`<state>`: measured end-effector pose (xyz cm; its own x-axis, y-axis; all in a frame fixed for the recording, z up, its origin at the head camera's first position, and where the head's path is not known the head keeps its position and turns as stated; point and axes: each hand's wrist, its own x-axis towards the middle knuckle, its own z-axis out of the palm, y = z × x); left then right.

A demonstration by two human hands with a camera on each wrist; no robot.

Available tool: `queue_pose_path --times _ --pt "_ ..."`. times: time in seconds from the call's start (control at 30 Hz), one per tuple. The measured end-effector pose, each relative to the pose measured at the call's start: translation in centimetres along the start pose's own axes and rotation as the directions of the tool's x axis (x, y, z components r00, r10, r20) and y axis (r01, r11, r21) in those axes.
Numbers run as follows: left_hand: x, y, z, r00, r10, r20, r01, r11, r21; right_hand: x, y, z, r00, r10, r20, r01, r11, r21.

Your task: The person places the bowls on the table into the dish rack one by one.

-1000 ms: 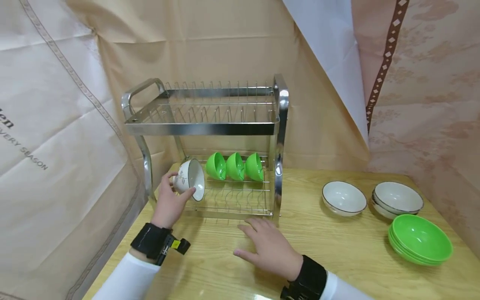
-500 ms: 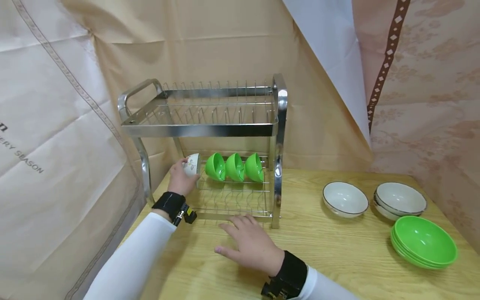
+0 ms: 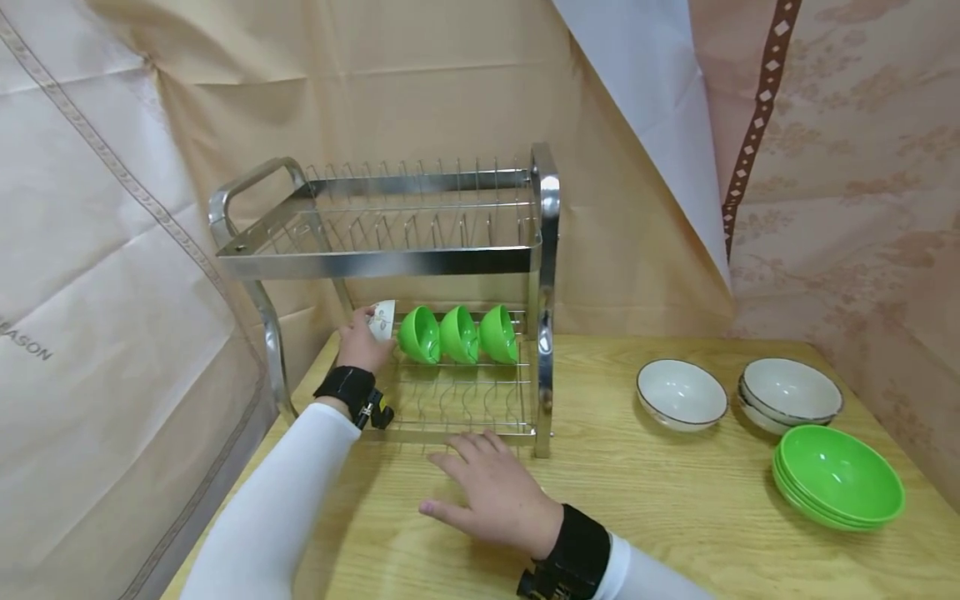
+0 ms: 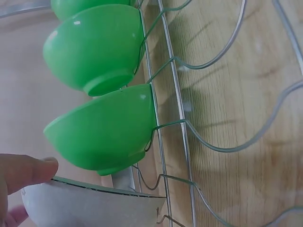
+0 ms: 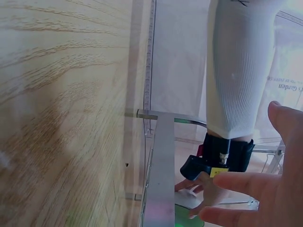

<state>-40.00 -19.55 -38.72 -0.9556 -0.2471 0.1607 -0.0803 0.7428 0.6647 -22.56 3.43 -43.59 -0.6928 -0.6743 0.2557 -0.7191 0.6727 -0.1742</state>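
Observation:
My left hand [image 3: 363,343] reaches into the lower shelf of a metal dish rack [image 3: 375,265] and grips a white bowl [image 3: 383,318] with a floral pattern. In the left wrist view the white bowl [image 4: 94,204] stands on edge among the wires, thumb on its dark rim. To its right, three green bowls [image 3: 420,335] stand tilted on edge in a row, the nearest green bowl [image 4: 104,130] just beside it. My right hand [image 3: 498,496] is held in front of the rack's lower front bar, fingers spread, holding nothing.
On the wooden table [image 3: 615,475] at right stand a single white bowl [image 3: 682,394], a stack of white bowls [image 3: 791,390] and a stack of green bowls [image 3: 838,475]. The rack's upper tier [image 3: 420,212] has upright wire dividers. Cloth [image 3: 442,92] hangs behind.
My left hand has carried the white bowl back and inward onto the lower shelf, turning it on edge beside the green bowls. My right hand has shifted slightly left.

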Motion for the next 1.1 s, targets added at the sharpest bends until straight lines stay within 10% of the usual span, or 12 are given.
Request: queue_pose_path --times 1.1 --pt "2.6 -2.3 -0.5 0.991 -0.014 0.132 0.037 0.985 -0.167 -0.5 -0.1 -0.3 1.000 -0.004 -0.025 0.004 1.000 -0.020"
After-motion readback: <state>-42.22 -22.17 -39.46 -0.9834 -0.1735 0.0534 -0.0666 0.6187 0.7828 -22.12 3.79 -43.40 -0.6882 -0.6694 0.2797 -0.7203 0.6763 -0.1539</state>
